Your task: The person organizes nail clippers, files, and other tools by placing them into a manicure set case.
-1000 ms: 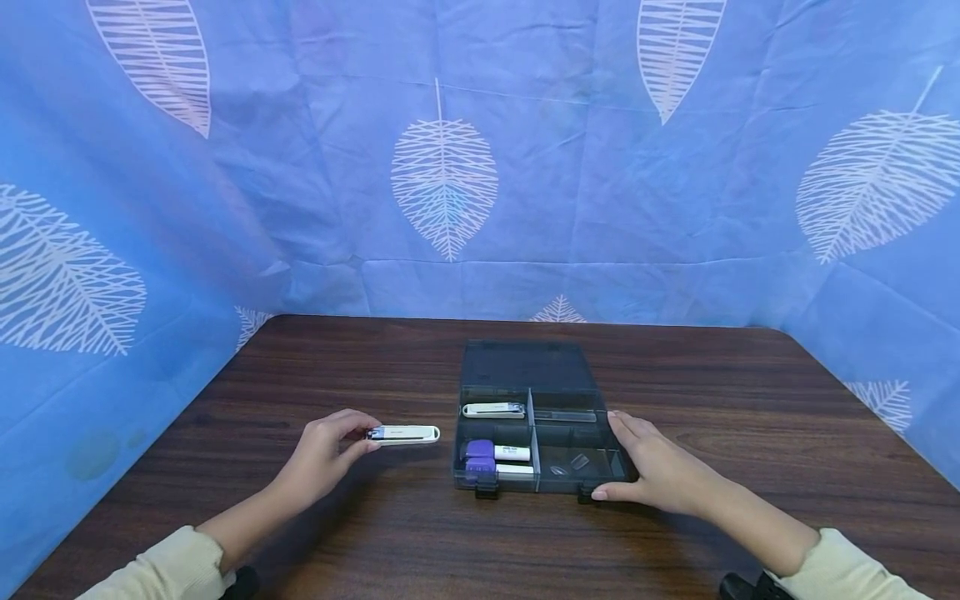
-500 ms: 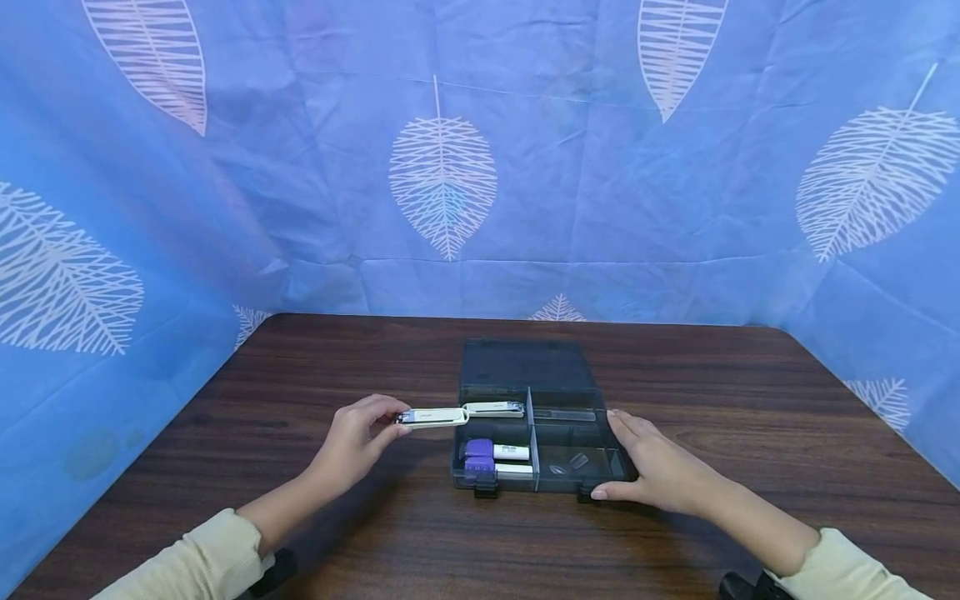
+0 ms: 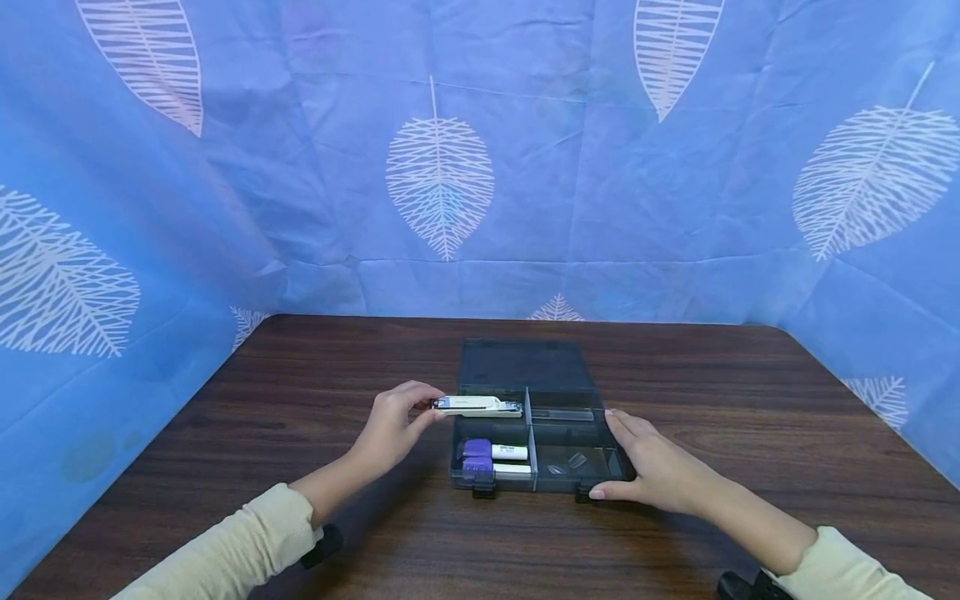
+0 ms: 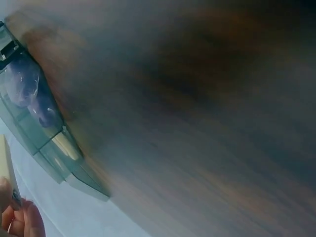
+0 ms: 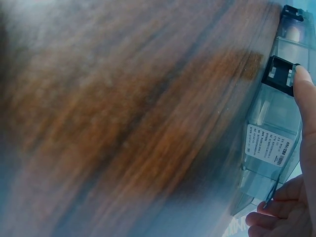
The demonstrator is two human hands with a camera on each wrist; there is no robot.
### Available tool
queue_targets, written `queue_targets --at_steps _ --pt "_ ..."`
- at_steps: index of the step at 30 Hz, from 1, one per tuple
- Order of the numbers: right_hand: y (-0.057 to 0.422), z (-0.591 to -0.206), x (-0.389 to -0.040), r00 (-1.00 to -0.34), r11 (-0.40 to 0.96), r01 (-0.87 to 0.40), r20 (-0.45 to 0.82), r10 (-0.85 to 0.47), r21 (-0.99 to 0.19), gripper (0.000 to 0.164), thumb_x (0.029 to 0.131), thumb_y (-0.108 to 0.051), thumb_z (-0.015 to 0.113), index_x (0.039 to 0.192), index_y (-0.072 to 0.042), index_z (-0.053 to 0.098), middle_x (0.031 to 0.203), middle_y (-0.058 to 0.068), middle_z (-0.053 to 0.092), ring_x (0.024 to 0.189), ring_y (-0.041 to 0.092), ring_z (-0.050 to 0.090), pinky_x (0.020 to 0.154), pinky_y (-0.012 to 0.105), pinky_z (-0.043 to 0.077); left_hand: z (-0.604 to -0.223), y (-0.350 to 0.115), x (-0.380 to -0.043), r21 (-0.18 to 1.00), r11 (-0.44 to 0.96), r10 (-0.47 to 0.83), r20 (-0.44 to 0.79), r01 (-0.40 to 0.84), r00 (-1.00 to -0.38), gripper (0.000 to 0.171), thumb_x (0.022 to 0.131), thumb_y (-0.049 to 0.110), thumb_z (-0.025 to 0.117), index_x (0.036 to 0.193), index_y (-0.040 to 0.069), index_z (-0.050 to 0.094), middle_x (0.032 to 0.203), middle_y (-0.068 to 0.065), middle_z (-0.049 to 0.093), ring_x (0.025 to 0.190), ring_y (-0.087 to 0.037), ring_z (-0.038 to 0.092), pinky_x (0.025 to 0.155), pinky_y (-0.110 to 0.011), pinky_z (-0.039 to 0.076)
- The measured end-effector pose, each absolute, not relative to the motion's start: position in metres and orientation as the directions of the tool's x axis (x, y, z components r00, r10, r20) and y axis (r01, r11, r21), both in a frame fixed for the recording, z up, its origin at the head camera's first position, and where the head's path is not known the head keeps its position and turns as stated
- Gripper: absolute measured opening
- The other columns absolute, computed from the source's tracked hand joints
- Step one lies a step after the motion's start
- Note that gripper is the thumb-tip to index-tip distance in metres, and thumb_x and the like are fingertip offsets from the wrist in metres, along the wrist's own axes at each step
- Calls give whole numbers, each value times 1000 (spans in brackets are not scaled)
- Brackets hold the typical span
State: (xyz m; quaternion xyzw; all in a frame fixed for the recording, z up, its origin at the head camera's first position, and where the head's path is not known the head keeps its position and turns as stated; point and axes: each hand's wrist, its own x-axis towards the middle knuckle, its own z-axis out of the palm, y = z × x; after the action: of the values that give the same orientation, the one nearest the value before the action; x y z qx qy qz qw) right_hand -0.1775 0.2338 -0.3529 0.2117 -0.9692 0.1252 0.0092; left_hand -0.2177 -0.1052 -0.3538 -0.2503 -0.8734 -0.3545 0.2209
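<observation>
In the head view, my left hand (image 3: 397, 422) pinches one end of a white nail clipper (image 3: 474, 405) between thumb and fingertips. The clipper lies level over the back left compartment of a dark see-through divided box (image 3: 572, 434), largely covering a second white nail clipper there. Along the box's right side, my right hand (image 3: 660, 467) grips the wall, its thumb (image 5: 307, 98) at a black front latch (image 5: 279, 75). Two white sticks with purple caps (image 3: 477, 449) lie in the front left compartment. The left wrist view catches only fingertips and part of the held clipper (image 4: 7, 165).
The box's lid (image 3: 525, 364) is laid back behind it on the brown wooden table (image 3: 360, 358). Small clear pieces (image 3: 577, 460) lie in the front right compartment. A printed label (image 5: 269, 144) is on the box's outside. Blue leaf-patterned cloth (image 3: 525, 192) surrounds the table.
My left hand has carried the nail clipper rightward and slightly away from me, from the table beside the box to over its back left compartment. The right hand has stayed at the box.
</observation>
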Motion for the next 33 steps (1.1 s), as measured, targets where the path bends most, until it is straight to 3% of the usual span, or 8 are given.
queue_targets --at_steps 16,23,33 --pt "234 -353 -175 -909 876 -416 80 -409 -246 109 71 -70 59 140 9 30 142 31 34 129 48 35 96 59 38 -355 -71 -247 407 611 523 437 679 -732 16 83 7 67 97 1 70 94 -10 68 80 -16 64 68 -25 53" --pt "232 -352 -176 -911 876 -411 74 -406 -251 110 71 -70 60 140 9 30 142 31 34 128 48 35 96 59 38 -347 -66 -256 353 661 607 266 662 -749 16 84 7 65 98 0 70 95 -11 68 86 -19 64 72 -30 54" --pt "233 -352 -178 -907 869 -418 71 -415 -263 108 72 -68 60 140 10 29 142 32 33 128 49 34 96 60 38 -331 -58 -262 201 748 631 78 633 -772 7 81 1 68 85 5 73 90 -7 71 84 -17 66 74 -32 55"
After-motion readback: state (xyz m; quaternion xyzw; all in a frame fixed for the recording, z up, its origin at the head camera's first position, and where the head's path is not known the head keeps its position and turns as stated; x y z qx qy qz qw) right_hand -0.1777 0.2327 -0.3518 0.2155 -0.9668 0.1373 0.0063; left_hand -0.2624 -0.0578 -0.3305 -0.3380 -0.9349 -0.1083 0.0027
